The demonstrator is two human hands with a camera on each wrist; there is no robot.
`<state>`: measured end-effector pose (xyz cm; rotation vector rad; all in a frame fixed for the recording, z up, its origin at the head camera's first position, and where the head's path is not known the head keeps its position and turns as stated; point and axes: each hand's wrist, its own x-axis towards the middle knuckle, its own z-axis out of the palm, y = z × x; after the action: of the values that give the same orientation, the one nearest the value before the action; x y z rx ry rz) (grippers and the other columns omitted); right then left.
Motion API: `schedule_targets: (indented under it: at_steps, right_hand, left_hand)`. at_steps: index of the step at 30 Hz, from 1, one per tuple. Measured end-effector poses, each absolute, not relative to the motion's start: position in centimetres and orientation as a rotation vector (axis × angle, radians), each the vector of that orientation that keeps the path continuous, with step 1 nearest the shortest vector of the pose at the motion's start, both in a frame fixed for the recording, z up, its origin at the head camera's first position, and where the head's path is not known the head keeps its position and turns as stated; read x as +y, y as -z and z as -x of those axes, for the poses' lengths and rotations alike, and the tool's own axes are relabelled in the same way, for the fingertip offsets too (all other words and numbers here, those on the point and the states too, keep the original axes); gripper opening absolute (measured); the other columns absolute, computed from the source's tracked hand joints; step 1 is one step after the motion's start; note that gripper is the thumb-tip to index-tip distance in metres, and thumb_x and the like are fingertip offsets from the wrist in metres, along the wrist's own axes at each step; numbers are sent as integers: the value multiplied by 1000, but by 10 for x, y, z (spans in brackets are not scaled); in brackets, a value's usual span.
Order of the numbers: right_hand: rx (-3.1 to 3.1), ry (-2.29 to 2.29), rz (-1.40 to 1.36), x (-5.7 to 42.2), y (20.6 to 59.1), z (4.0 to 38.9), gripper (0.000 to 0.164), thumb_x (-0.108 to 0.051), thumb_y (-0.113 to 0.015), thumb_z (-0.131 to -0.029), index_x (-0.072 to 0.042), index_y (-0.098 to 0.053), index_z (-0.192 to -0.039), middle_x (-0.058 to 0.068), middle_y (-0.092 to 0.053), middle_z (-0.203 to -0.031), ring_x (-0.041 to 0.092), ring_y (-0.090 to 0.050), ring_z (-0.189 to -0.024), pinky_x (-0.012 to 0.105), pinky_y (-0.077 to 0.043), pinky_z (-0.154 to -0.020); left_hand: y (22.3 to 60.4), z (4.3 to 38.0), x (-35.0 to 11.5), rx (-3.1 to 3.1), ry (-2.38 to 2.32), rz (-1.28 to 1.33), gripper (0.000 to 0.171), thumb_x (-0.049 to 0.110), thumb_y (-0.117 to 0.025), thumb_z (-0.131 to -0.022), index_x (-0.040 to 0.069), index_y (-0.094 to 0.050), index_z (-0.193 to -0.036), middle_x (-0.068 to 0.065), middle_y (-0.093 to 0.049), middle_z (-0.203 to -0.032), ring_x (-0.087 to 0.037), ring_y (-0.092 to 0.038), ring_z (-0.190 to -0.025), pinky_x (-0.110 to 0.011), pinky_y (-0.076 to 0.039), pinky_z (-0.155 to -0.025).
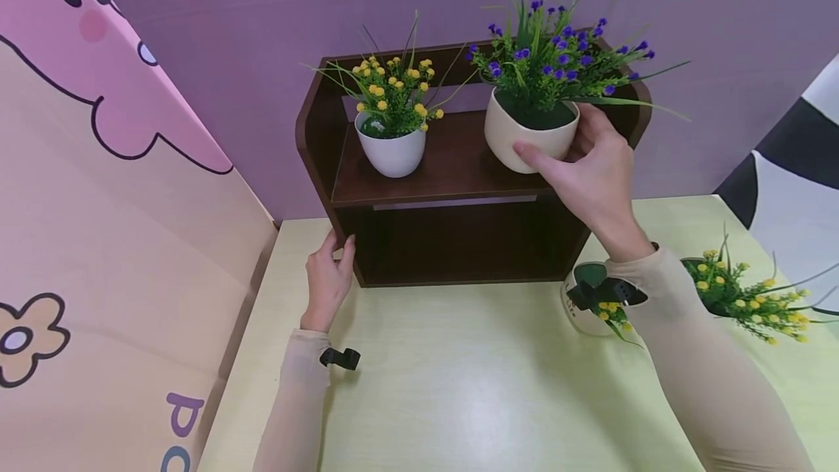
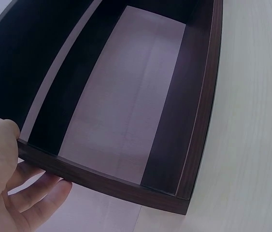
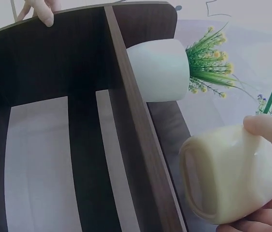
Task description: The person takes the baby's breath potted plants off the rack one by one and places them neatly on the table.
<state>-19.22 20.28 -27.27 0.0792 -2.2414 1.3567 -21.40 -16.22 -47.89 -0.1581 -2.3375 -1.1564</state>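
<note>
Dark brown wood makes up the small shelf unit (image 1: 459,188) that stands on the pale yellow-green table (image 1: 485,384), against the purple wall (image 1: 262,20). On its upper board, at the right side, is the cream pot (image 1: 527,133) with purple flowers, and the right hand (image 1: 590,170) grasps this pot: the thumb lies across the front and the fingers are curled around the far side. From the right wrist view the pot looks tilted and its base seems a little above the board, but I cannot tell surely if it touches. At the left side of the same board stands the white pot (image 1: 391,148) with yellow flowers, well apart from the cream one. The left hand (image 1: 330,275) holds the lower left edge of the shelf unit, fingers bent around the side panel. Two more pots with yellow flowers (image 1: 747,297) are on the table near the right forearm, partly hidden by the sleeve.
</note>
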Motion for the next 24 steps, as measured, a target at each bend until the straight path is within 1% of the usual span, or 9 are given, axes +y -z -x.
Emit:
schedule_targets:
  at_steps: [7,13,20,24]
  right_hand:
    - [-2249,-1370,-82,204,271,184,73,-31,-86,-76,-19,-52,-140,6,-64,-134,16,-67,-115,22,-55,-95]
    - [-2231,-1373,-100,204,273,178,72,-29,-86,-75,-20,-53,-138,6,-66,-131,11,-68,-109,18,-55,-91]
    - [-2240,-1358,-115,205,277,171,71,-28,-86,-76,-21,-53,-139,6,-66,-133,15,-68,-112,22,-55,-93]
    - [-2232,-1366,-123,205,279,167,71,-27,-87,-76,-21,-54,-138,6,-66,-131,13,-69,-111,20,-55,-92]
  left_hand:
    - [480,215,-162,-2321,1144,165,25,31,-54,-102,9,-65,-106,-19,-75,-104,-35,-75,-82,-48,-62,-67]
    - [480,215,-162,-2322,1147,164,24,31,-55,-101,9,-65,-106,-20,-75,-105,-35,-75,-84,-48,-62,-68]
    - [481,215,-162,-2328,1146,160,25,32,-54,-102,10,-65,-106,-18,-75,-105,-35,-75,-88,-48,-62,-69]
    - [482,215,-162,-2326,1152,161,25,32,-54,-102,10,-65,-106,-18,-75,-105,-35,-75,-89,-47,-62,-69]
